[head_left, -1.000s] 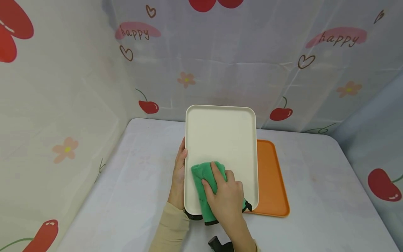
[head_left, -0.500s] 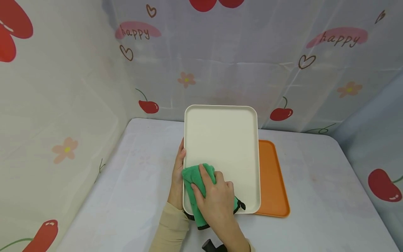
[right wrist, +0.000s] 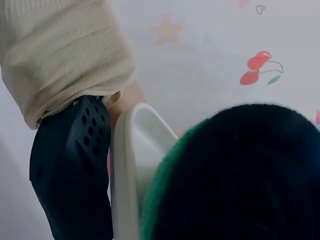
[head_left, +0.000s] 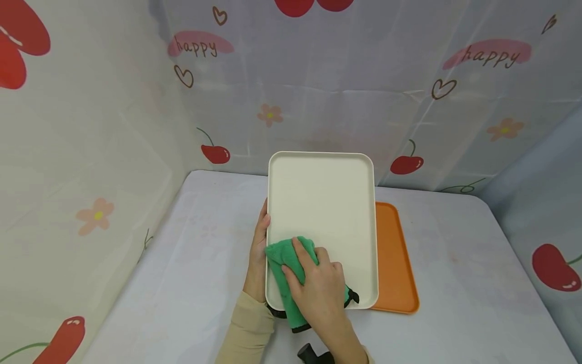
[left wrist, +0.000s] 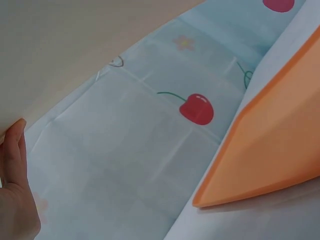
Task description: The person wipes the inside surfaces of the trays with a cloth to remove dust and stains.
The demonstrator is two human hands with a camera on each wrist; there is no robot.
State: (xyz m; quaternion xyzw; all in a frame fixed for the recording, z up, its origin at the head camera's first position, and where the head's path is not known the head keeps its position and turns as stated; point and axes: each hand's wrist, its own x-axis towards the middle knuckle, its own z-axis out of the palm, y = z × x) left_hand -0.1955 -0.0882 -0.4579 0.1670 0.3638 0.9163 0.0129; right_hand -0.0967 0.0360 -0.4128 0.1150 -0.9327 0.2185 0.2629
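Observation:
A cream rectangular tray is held tilted up in the head view. My left hand grips its left edge; the left wrist view shows fingers of that hand at the tray's underside. With my right hand I hold a folded green cloth, edged in black, against the tray's lower left part. One corner of the cloth hangs over the bottom rim. In the right wrist view the cloth and a large dark area cover much of the tray.
An orange tray lies on the white table, partly behind the cream one. A black device is strapped at the left wrist by the beige sleeve. Cherry-printed sheets stand around the table.
My right hand and the cloth have slid left across the tray, then slightly back right. The cream tray has shifted a little right; the left hand keeps its grip.

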